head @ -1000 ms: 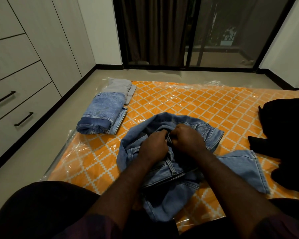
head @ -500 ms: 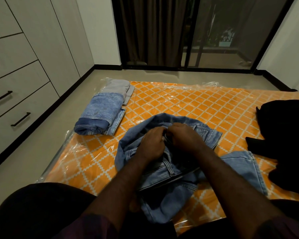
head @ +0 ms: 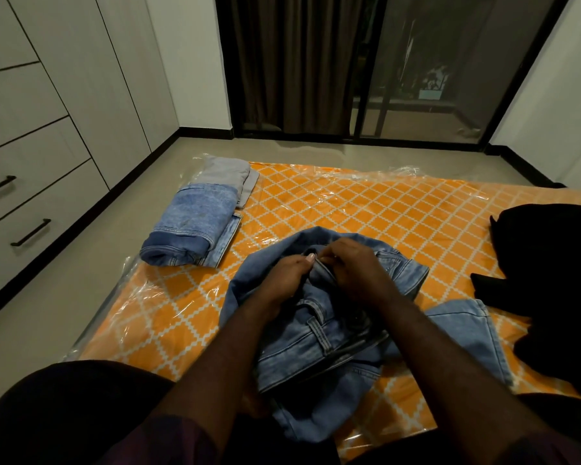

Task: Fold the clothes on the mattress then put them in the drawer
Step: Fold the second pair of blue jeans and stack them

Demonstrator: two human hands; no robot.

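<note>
Little has moved: left hand (head: pixel 287 275) and right hand (head: pixel 356 268) still pinch the crumpled jeans (head: pixel 316 344) on the mattress (head: pixel 366 203). Left of the fingers lies a folded pile (head: pixel 195 226); right, dark clothes (head: pixel 550 263) await folding; drawers (head: pixel 31 203) shut.

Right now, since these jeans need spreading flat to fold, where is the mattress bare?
Widest: the mattress beyond the crumpled jeans, between the folded stack and the black clothes. Smaller: the near-left corner, bordered by stack, jeans and mattress edge. Crowded: the right side and near middle.
</note>
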